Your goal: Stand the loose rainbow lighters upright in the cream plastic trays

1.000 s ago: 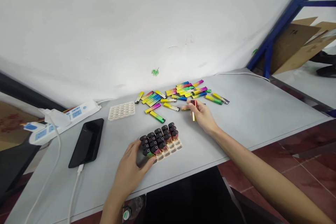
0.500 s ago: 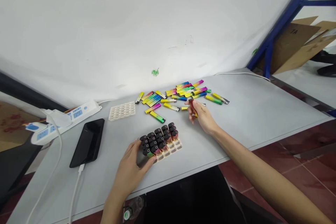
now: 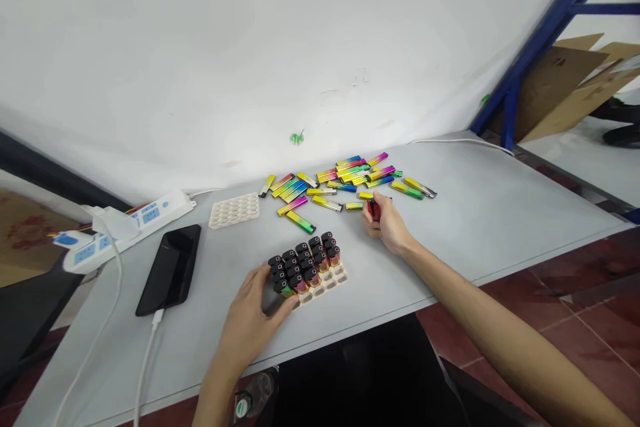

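A cream tray with oval holes [image 3: 332, 285] lies near the table's front edge. Several lighters with black tops [image 3: 297, 267] stand upright in it, and its front row of holes shows bare. My left hand [image 3: 253, 317] is curled around the tray's left end, thumb at the front and fingers at the back. To the right of the tray, my right hand [image 3: 385, 223] is closed around a red lighter with a black top [image 3: 373, 209], partly hidden by the fingers. Just beyond that hand lies a loose pile of yellow and multicoloured lighters [image 3: 353, 173].
Another cream tray [image 3: 234, 211] lies at the back left. On the left are a black phone [image 3: 170, 270] with a white cable [image 3: 150, 340] and a white power strip [image 3: 165, 208]. A white wall [image 3: 250, 67] rises behind the table. Cardboard [image 3: 560, 80] leans beyond a blue frame [image 3: 530, 53].
My right hand has turned and moved slightly right and nearer, its fingers more closed round the red lighter. My left hand stays at the tray. The view has shifted slightly.
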`<state>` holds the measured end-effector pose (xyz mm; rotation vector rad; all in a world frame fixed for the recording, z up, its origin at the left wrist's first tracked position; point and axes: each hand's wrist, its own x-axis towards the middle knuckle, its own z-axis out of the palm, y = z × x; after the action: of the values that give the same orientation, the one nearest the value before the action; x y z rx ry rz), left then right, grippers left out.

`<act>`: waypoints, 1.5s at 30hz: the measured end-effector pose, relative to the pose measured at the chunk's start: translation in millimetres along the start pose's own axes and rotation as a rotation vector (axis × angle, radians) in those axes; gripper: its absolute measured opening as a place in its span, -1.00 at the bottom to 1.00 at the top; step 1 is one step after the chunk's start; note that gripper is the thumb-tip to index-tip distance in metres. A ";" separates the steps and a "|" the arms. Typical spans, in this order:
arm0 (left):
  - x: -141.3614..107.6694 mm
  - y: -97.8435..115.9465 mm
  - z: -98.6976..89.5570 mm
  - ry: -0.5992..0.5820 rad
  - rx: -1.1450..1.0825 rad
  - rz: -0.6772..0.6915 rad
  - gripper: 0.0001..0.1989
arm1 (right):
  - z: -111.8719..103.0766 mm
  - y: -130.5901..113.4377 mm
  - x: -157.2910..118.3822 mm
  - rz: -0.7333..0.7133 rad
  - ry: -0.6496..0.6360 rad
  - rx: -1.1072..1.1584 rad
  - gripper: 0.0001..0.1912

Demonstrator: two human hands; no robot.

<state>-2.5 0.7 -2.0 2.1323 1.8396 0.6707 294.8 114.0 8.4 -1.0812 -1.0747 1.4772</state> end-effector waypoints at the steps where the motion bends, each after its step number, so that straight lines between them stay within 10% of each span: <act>1: 0.0 -0.2 0.2 -0.004 0.000 -0.002 -0.51 | -0.8 1.0 0.4 0.001 0.000 -0.002 -0.45; 35: -2.5 -4.3 2.8 -0.017 0.035 0.018 -0.44 | 1.7 0.7 -3.0 -0.032 -0.007 -0.057 -0.44; 45: -0.8 -2.8 1.9 -0.023 0.023 0.015 -0.47 | -1.3 1.7 -2.0 -0.260 0.068 -0.332 -0.77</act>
<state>-4.0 0.7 -5.1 2.1613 1.8294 0.6290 296.0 112.0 6.8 -1.1590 -1.3873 1.0727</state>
